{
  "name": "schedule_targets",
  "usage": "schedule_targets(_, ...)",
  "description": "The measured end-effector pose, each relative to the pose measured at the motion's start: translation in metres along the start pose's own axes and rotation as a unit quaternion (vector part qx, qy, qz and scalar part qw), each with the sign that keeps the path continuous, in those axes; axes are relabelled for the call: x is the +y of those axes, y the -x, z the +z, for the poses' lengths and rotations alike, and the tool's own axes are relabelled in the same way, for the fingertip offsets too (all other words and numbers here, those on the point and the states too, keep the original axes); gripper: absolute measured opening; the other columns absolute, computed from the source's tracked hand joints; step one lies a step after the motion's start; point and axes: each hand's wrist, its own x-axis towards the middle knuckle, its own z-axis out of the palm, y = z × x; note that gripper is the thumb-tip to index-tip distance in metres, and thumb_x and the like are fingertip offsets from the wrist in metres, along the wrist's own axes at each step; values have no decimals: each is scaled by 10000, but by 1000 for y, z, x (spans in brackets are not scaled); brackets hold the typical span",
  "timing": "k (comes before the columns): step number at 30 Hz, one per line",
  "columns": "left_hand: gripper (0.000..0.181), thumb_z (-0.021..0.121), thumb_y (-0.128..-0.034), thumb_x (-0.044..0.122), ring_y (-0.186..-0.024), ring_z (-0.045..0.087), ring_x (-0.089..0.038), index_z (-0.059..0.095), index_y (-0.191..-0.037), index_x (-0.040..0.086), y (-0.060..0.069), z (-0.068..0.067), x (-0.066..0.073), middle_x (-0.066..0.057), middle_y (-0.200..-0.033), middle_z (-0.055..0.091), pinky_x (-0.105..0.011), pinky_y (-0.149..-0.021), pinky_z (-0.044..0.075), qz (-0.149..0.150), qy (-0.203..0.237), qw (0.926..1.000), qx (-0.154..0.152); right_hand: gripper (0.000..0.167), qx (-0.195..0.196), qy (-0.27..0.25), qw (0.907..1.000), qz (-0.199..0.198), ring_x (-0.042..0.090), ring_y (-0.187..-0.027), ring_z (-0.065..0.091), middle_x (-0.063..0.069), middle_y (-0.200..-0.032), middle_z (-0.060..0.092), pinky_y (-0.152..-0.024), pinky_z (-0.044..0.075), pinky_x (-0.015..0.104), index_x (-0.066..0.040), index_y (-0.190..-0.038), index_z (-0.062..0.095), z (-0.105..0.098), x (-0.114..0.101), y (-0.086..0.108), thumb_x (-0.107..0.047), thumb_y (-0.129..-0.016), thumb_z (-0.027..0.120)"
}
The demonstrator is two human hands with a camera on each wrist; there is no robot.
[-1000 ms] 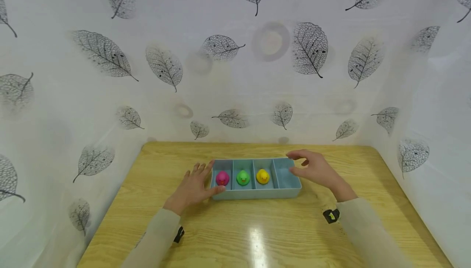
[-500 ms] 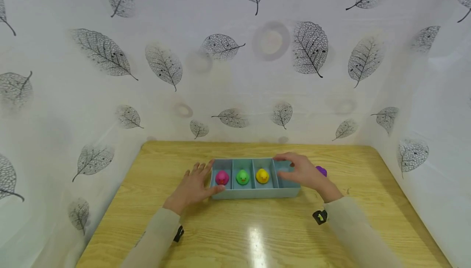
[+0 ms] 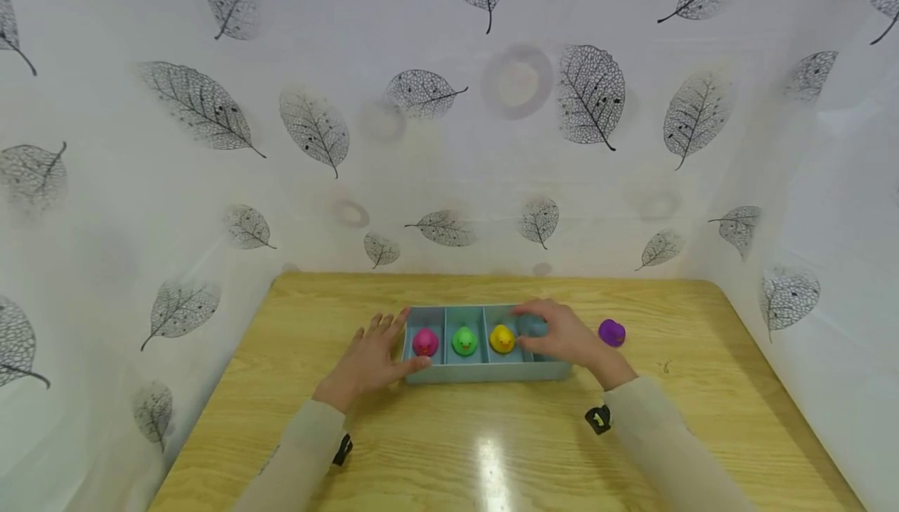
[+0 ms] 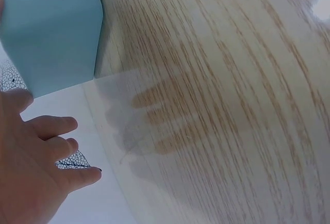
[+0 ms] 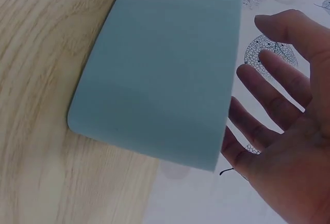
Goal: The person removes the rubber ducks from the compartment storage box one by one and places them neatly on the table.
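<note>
Wooden tabletop [image 3: 414, 442] bears one long, blue-grey, four-compartment tray [image 3: 486, 372].

The right hand [image 3: 567, 336] just slid toward 9 o'clock, from the tray's [image 3: 485, 372] 3 o'clock end to right beside the yellow duck [image 3: 502, 339]. Couldn't see that purple duck [image 3: 612, 332] a second ago lol, now it's uncovered, 3 o'clock from the tray.

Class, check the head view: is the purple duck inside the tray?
No, the purple duck is on the table, to the right of the tray.
</note>
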Motion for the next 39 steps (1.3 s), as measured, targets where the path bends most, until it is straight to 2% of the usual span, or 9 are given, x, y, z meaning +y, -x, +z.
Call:
schedule_targets(8, 1052, 584, -932, 766, -1607, 172, -499, 159, -1710, 201, 1, 1, 0, -259, -1701, 295, -744, -1256, 167, -19, 59, 10000, 0, 521, -91, 234, 9996, -86, 449, -1282, 612, 188, -1366, 694, -1098, 481, 652, 11, -1365, 661, 12, 1, -4, -102, -878, 805)
schedule_targets(17, 1051, 588, -936, 756, -1600, 186, -511, 159, -1710, 189, 2, 2, -2, -259, -1694, 312, -756, -1243, 187, 25, 7, 10000, 41, 519, -83, 495, 9986, -150, 477, -1297, 595, 210, -1361, 694, -1130, 444, 670, 13, -1336, 681, 23, 4, -9, -105, -844, 801)
schedule_targets(26, 1046, 582, -940, 756, -1603, 183, -507, 151, -1711, 195, 1, 2, -1, -255, -1696, 309, -752, -1247, 183, 24, 9, 10000, 31, 545, -114, 1022, 9946, -155, 471, -1289, 603, 185, -1365, 701, -1123, 454, 660, -5, -1333, 685, 32, 4, -11, -127, -821, 823)
schedule_targets(32, 1051, 577, -934, 770, -1606, 181, -498, 144, -1712, 213, 1, 1, 0, -243, -1699, 313, -746, -1251, 183, 0, -9, 10000, 10, 554, -192, 1165, 9930, -47, 454, -1264, 615, 182, -1351, 704, -1091, 493, 633, -14, -1337, 683, 35, 4, -15, -124, -816, 834)
schedule_targets(39, 1052, 586, -931, 765, -1596, 198, -516, 150, -1712, 211, 1, 1, -1, -248, -1693, 324, -758, -1240, 193, 12, -12, 10000, 27, 598, -294, 1102, 9935, 72, 460, -1263, 618, 196, -1374, 689, -1094, 493, 626, -1, -1381, 656, 37, 5, -18, -110, -821, 833)
